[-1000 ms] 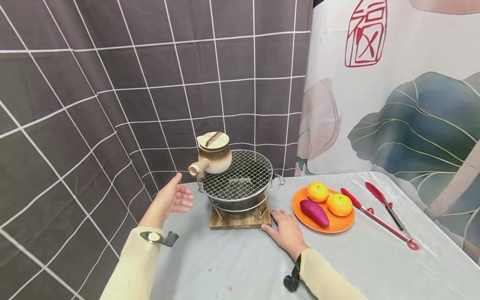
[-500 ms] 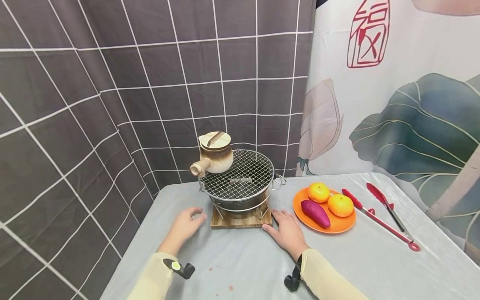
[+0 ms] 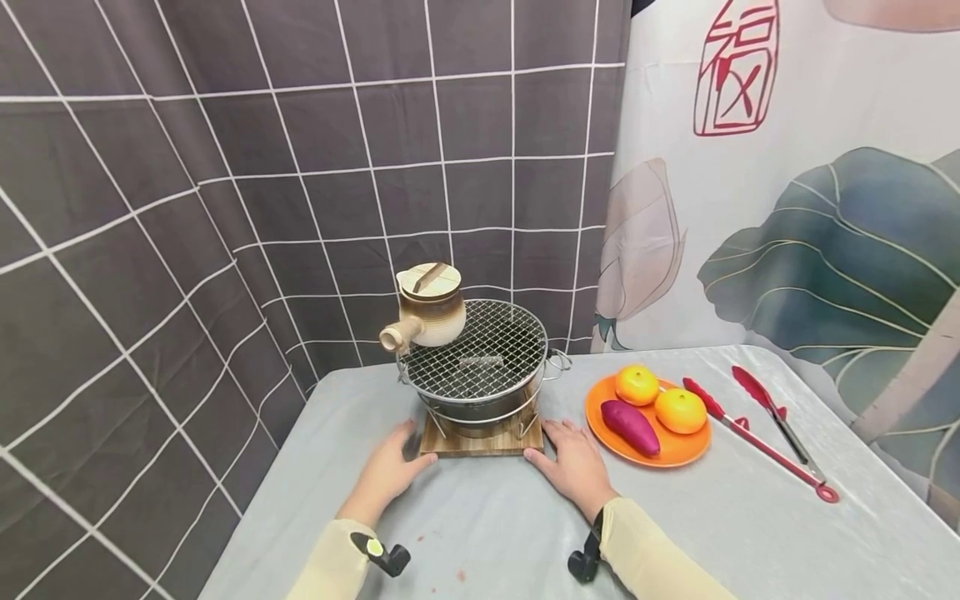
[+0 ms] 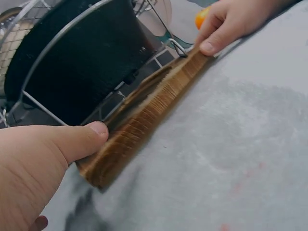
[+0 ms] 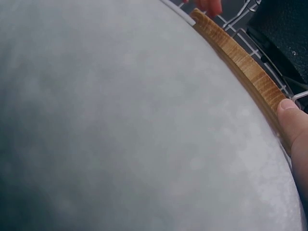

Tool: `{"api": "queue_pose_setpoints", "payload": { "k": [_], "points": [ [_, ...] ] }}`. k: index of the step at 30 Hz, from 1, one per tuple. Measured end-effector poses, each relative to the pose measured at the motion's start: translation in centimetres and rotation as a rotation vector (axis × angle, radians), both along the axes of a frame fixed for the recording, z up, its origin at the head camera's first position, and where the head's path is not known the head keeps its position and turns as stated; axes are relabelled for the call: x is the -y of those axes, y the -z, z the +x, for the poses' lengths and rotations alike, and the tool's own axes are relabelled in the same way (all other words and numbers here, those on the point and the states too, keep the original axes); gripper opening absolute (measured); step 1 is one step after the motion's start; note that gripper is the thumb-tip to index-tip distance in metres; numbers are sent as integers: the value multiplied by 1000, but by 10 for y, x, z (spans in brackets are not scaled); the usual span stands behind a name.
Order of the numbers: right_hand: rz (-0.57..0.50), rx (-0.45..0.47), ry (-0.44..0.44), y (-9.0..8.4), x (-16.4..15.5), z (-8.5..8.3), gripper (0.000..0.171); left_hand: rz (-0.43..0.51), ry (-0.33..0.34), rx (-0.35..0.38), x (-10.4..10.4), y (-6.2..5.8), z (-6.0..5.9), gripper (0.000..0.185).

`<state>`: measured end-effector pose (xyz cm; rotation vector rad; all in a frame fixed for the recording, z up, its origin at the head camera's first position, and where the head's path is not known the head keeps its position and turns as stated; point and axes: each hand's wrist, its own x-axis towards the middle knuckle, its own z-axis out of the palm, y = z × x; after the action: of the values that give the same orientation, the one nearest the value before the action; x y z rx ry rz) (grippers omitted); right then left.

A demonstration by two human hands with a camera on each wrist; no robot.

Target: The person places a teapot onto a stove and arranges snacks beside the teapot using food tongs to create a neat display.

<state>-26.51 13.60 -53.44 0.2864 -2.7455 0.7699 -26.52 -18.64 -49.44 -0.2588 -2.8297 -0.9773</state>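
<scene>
A round charcoal grill (image 3: 480,400) with a wire mesh top stands in a wire frame on a square wooden board (image 3: 480,450). On the mesh's left side sits a small brown-and-cream clay pot (image 3: 435,312) with a wooden lid and a side handle. My left hand (image 3: 386,479) holds the board's left front corner, its thumb (image 4: 91,139) on the front edge; its other fingers are mostly hidden in the left wrist view. At the right front corner my right hand (image 3: 573,467) grips the board, thumb on the front edge and fingers along the side.
An orange plate (image 3: 697,450) right of my right hand bears two mandarins (image 3: 680,410) and a purple sweet potato (image 3: 630,427). Red-tipped tongs (image 3: 772,454) lie beyond it. A grey cloth covers the table (image 3: 480,533); dark gridded curtains (image 3: 360,183) hang behind and left.
My left hand has come down from beside the pot's handle and moved right, to the board's left front corner. My right hand has stayed at its corner.
</scene>
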Motion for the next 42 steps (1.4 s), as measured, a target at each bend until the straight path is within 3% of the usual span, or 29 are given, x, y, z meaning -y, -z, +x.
{"api": "queue_pose_setpoints", "payload": {
  "k": [4,12,17,28,33,42],
  "points": [
    [3,3,-1,1,0,0,71,-11,-9,25,-2,8,1,87],
    [1,1,2,1,0,-1,71,-87,2,2,-10,19,0,91],
    [0,5,-4,1,0,-1,71,-82,-31,33,-17,24,1,93],
    [-8,1,1,0,2,0,70,-94,-125,-40,-27,37,4,80],
    [-10,-7,-11,-1,3,0,71,-114,-193,-60,-28,36,5,73],
    [-5,7,-7,-1,1,1,71,-131,-213,-35,-32,37,6,75]
  ]
}}
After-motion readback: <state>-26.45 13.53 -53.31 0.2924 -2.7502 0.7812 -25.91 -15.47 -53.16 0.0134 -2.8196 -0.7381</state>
